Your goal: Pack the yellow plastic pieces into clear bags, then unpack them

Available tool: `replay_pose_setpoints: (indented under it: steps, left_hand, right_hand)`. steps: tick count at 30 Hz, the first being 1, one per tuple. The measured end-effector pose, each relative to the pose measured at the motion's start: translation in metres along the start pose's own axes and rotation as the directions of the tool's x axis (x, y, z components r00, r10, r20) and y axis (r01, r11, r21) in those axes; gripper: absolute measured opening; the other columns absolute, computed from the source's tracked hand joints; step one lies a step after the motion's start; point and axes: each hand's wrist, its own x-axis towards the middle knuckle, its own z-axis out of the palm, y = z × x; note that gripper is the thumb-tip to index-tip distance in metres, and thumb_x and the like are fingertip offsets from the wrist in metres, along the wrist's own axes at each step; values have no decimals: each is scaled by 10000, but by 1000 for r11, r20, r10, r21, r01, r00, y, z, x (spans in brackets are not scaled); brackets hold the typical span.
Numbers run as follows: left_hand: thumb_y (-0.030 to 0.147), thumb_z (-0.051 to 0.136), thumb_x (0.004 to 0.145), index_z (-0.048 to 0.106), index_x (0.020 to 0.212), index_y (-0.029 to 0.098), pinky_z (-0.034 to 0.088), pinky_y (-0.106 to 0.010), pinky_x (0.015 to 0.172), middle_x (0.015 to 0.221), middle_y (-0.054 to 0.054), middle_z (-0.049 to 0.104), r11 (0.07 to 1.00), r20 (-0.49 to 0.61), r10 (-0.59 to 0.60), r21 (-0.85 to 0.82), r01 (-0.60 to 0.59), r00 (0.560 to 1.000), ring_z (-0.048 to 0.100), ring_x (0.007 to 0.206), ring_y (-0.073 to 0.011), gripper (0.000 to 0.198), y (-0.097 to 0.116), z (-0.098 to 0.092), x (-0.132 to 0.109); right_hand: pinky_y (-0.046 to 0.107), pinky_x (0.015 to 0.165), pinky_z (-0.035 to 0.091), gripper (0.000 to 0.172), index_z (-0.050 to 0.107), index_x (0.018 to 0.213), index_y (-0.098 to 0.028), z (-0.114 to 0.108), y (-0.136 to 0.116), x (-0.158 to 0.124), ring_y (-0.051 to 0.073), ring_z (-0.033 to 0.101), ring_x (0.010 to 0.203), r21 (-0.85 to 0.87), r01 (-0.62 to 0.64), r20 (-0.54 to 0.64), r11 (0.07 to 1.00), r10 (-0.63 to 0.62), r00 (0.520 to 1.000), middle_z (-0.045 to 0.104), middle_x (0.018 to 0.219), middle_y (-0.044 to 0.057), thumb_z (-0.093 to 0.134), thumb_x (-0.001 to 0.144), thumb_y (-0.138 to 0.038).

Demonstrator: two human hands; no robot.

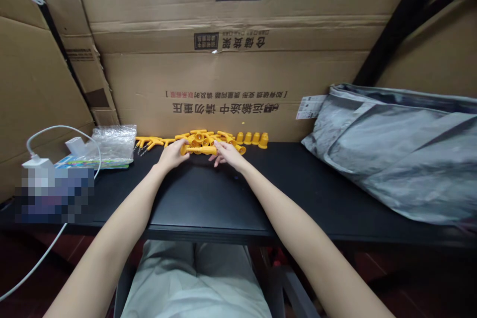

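A yellow plastic piece [201, 150], rod-like with a wider left end, spans the gap between my two hands. My left hand [173, 155] has its fingers closed around the wide end. My right hand [228, 155] pinches the other end between thumb and forefinger, its lower fingers loosely curled. Just behind them lies a pile of yellow cup-shaped pieces [199, 137]. Branching yellow pieces with short chains [151, 142] lie to the left of the pile. Several yellow cups [255, 138] stand in a row to the right.
Cardboard panels [238, 74] wall in the black table [208, 198] at the back and left. Clear plastic packaging [114, 141], a white charger [37, 171] and its cable [99, 154] are on the left. A grey fabric bag [402, 154] takes up the right side.
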Motion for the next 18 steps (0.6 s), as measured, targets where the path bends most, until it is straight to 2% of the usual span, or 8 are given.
replay_pose_setpoints:
  steps: [2, 4, 6, 9, 12, 15, 18]
  left_hand:
    - [268, 621, 750, 563, 1049, 246, 478, -313, 822, 1059, -39, 677, 1000, 7, -12, 4, 12, 1000, 629, 985, -220, 305, -1, 1, 0]
    - [266, 621, 747, 562, 1046, 242, 478, -312, 822, 1058, -41, 677, 1000, 12, -20, 9, 20, 1000, 630, 978, -219, 305, -2, 2, 0]
    - [259, 621, 743, 562, 1038, 237, 476, -313, 826, 1053, -42, 678, 1000, 14, -18, 12, 18, 1000, 630, 973, -219, 303, -3, 2, 0]
    - [259, 616, 745, 561, 1030, 231, 475, -318, 826, 1045, -46, 679, 1000, 4, -7, 8, 7, 1000, 631, 967, -223, 291, -3, 2, 0]
    - [263, 602, 756, 558, 1027, 228, 477, -317, 816, 1036, -46, 678, 1000, -19, 4, -7, -4, 1000, 633, 954, -219, 277, -1, 1, 0]
    - [260, 604, 750, 556, 1018, 228, 478, -313, 804, 1028, -44, 677, 1000, -29, 15, -19, -16, 999, 634, 942, -214, 273, 1, 1, 0]
    - [244, 606, 746, 551, 1005, 231, 476, -304, 807, 1014, -40, 677, 999, -24, 30, -21, -31, 999, 633, 939, -207, 265, 3, 2, 0]
  right_hand:
    - [221, 510, 485, 371, 464, 930, -196, 0, -2, -2, 107, 605, 447, 26, -44, 15, 999, 44, 999, 694, 669, 30, 375, 912, -556]
    - [255, 553, 530, 335, 450, 982, -204, -2, -3, -4, 121, 631, 500, 76, -76, 86, 994, 69, 994, 710, 728, 44, 444, 898, -528]
    - [296, 616, 562, 341, 427, 1028, -209, -6, -3, -6, 135, 660, 576, 127, -75, 148, 989, 56, 987, 723, 819, 60, 588, 846, -448]
    - [288, 626, 565, 396, 424, 1000, -204, -10, -3, -8, 133, 668, 605, 124, -46, 145, 991, 27, 989, 728, 876, 72, 703, 770, -367]
    - [231, 505, 524, 339, 445, 877, -193, -9, -3, -7, 116, 631, 486, 80, -63, 129, 995, 52, 990, 730, 774, 75, 607, 822, -487]
    - [216, 398, 474, 456, 462, 731, -188, -5, -3, -5, 108, 543, 345, 71, -101, 107, 992, 93, 990, 680, 565, 69, 448, 847, -629]
    - [212, 329, 434, 553, 474, 623, -195, 0, -5, -6, 102, 468, 273, 52, -129, 51, 990, 126, 991, 592, 413, 50, 384, 821, -703]
